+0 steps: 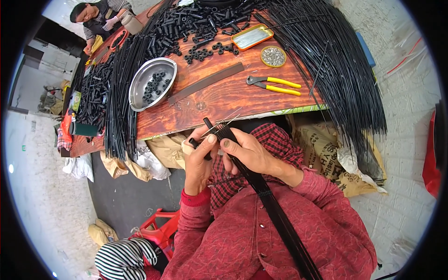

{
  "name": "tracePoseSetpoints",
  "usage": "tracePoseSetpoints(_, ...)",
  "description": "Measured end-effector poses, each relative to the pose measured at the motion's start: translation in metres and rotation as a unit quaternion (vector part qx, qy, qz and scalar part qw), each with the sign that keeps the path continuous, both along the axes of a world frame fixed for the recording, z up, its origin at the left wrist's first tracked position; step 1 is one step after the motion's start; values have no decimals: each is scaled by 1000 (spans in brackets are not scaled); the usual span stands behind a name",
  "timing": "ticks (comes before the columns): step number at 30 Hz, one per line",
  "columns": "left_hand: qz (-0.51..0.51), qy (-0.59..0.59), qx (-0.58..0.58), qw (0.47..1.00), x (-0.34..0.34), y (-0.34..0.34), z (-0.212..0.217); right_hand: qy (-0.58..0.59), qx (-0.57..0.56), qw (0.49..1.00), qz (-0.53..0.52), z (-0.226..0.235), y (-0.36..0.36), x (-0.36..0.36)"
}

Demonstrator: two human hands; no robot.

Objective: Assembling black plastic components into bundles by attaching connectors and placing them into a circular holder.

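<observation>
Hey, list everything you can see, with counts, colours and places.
Table: one, reddish brown, centre
Loose tubular parts: many, black, table's far side
Rod piles: two, black, table's left and right
Bowl: one, silver, table's left, holding black rings
Flat bar: one, brown, right of bowl
Tray: one, orange-rimmed, table's far side
Round dish: one, yellow-rimmed, below tray
Pliers: one pair, yellow-handled, below dish
Container: one, green, table's left end
Co-worker: one, dark-and-striped clothes, upper left
Jug: one, beige, beside co-worker
Sacks: several, brown and white, below table
Stool: one, red, lower left
Rod bundle: one, black, before torso
Left hand: one, red-sleeved, gripping black piece
Right hand: one, red-sleeved, around rod bundle
</observation>
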State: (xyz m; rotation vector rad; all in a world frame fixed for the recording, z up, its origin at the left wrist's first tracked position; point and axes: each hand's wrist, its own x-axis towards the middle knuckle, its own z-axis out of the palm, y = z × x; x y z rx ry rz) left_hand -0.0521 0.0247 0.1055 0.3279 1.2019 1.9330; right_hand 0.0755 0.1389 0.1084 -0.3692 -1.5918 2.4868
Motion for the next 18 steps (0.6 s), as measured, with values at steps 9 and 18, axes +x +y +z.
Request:
tracePoseSetpoints(9, 5, 161, -87, 983, -6, -3, 20, -42, 66, 997, 5, 7, -2, 0)
tracePoseSetpoints(18, -9, 113, -30, 993, -9, -4, 13, -14, 91, 994, -61, 9, -8, 0)
